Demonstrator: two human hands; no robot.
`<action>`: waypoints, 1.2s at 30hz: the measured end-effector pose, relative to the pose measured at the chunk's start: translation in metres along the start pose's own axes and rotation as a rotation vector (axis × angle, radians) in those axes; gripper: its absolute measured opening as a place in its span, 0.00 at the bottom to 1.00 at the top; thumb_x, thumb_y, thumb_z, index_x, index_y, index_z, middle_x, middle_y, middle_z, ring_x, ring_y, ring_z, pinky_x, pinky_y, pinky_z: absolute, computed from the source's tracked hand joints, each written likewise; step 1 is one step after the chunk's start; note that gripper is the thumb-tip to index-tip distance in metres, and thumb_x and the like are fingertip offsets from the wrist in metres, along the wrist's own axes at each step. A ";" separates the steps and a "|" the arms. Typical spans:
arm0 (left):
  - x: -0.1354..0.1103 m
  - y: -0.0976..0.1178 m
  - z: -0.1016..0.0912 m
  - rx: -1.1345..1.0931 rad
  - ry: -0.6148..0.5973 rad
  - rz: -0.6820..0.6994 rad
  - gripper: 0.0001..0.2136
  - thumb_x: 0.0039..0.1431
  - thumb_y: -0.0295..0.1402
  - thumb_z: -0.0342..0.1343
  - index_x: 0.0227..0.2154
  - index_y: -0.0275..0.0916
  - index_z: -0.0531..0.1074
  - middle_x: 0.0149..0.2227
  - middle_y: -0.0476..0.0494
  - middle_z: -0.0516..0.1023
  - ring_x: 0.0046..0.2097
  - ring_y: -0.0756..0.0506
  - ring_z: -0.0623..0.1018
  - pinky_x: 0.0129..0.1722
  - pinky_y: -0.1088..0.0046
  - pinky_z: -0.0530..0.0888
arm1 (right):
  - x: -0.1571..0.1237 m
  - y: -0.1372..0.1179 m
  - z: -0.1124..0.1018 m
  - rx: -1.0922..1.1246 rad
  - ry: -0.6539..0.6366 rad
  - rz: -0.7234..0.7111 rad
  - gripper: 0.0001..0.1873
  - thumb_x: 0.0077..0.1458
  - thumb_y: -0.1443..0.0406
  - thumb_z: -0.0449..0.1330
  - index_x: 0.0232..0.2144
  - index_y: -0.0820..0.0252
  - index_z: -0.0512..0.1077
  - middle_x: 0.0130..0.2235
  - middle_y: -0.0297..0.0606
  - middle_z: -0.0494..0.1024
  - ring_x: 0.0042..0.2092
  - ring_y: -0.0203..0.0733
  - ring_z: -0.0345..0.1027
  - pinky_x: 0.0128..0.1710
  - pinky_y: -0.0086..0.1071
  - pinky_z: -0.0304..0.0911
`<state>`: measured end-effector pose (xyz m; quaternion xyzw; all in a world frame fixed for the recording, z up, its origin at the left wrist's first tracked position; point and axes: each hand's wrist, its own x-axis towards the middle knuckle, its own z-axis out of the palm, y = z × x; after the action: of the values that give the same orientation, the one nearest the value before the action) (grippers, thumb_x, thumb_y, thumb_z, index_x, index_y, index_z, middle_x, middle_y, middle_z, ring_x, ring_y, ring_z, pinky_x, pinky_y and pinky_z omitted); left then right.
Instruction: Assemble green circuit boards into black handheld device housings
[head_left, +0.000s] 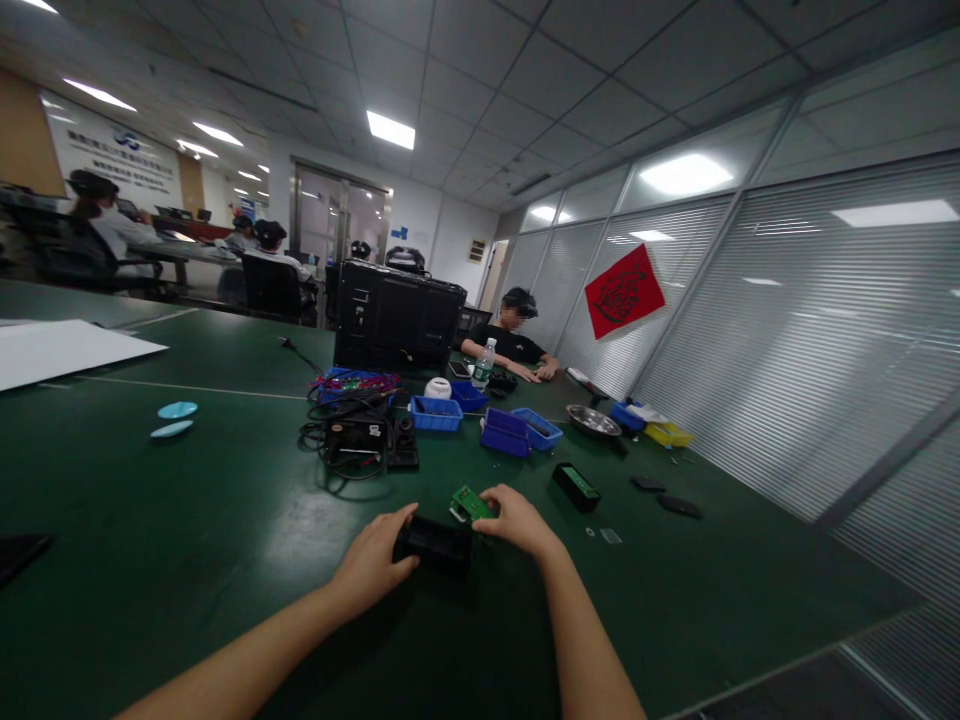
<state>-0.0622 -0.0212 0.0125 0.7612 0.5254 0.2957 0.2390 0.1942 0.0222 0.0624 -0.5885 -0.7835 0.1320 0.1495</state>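
My left hand (375, 560) grips the left end of an open black plastic case (439, 548), thumb on the near side and fingers on the far side. My right hand (516, 518) pinches a green circuit board (471, 503) by its right end, just beyond the case's far right corner. The board is tilted, with a small white part under its left edge. To the right lies a second black case (576, 487) with a green board in it. Near it are a small white ring (590, 532) and a clear plastic piece (611, 537).
A cable-tangled black device (356, 440) lies beyond my hands. Blue bins (436, 414), a metal bowl (594, 421), a bottle (484, 364) and a yellow bin (667, 433) stand farther back. Black flat pieces (679, 506) lie right, light-blue pieces (178, 410) left. A person (514, 335) sits opposite.
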 end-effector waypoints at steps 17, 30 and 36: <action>-0.001 0.003 -0.004 -0.022 0.004 0.008 0.27 0.42 0.31 0.55 0.50 0.43 0.63 0.49 0.45 0.69 0.51 0.43 0.67 0.51 0.67 0.61 | 0.002 -0.009 -0.003 0.018 0.206 0.044 0.17 0.42 0.63 0.61 0.38 0.59 0.71 0.38 0.40 0.68 0.42 0.43 0.61 0.42 0.33 0.56; -0.001 0.000 -0.002 -0.023 0.024 0.028 0.25 0.42 0.31 0.56 0.48 0.43 0.63 0.48 0.46 0.71 0.49 0.44 0.68 0.49 0.69 0.62 | -0.014 -0.043 -0.015 0.702 -0.143 -0.254 0.18 0.41 0.58 0.62 0.36 0.60 0.73 0.32 0.31 0.64 0.28 0.30 0.55 0.27 0.25 0.53; -0.001 0.001 -0.002 -0.014 0.021 0.016 0.25 0.42 0.31 0.56 0.48 0.42 0.63 0.48 0.46 0.70 0.49 0.44 0.68 0.49 0.69 0.62 | -0.012 -0.047 -0.011 0.537 -0.104 -0.225 0.16 0.41 0.61 0.63 0.35 0.58 0.73 0.32 0.31 0.64 0.29 0.31 0.56 0.28 0.25 0.54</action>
<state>-0.0631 -0.0222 0.0148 0.7605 0.5199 0.3092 0.2363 0.1597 -0.0021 0.0892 -0.4297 -0.7874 0.3472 0.2735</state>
